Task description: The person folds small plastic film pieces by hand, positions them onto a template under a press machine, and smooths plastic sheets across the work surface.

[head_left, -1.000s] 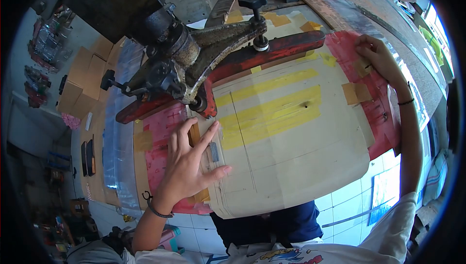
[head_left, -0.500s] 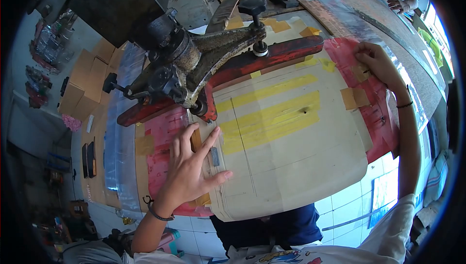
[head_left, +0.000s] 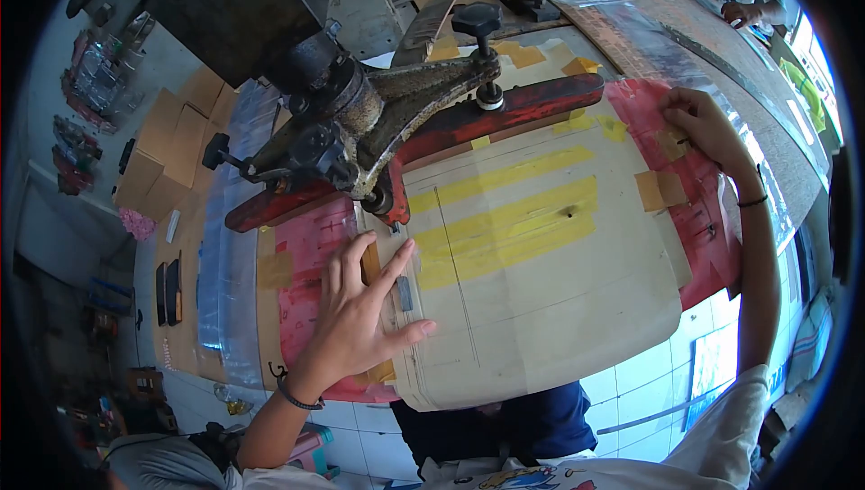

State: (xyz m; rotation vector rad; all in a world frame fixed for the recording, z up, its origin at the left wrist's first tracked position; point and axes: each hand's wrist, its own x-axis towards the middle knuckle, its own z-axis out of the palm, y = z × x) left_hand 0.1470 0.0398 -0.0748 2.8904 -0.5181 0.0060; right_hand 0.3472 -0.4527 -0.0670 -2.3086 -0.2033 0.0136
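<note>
My left hand [head_left: 368, 314] lies with spread fingers on the left edge of a cream paper sheet [head_left: 541, 310] with yellow tape strips [head_left: 509, 224] and pencil lines. Beside its index finger is a small grey bar [head_left: 405, 294]. My right hand [head_left: 703, 125] rests at the far right on a red sheet [head_left: 694, 229], its fingers bent and closed; what they hold, if anything, is hidden. Above the cream sheet stands a press head with a black cast arm [head_left: 360, 112] and a red L-shaped bar [head_left: 505, 112], its corner just beyond my left fingertips.
Cardboard boxes [head_left: 171, 143] stand at the left, near clear plastic film [head_left: 234, 265]. Two dark strips [head_left: 168, 293] lie on the brown board there. A co-worker's hand [head_left: 741, 13] shows at the upper right, over a long table [head_left: 721, 85].
The view has shifted slightly, so the press head appears a little further right. Both hands keep nearly the same places on the sheets.
</note>
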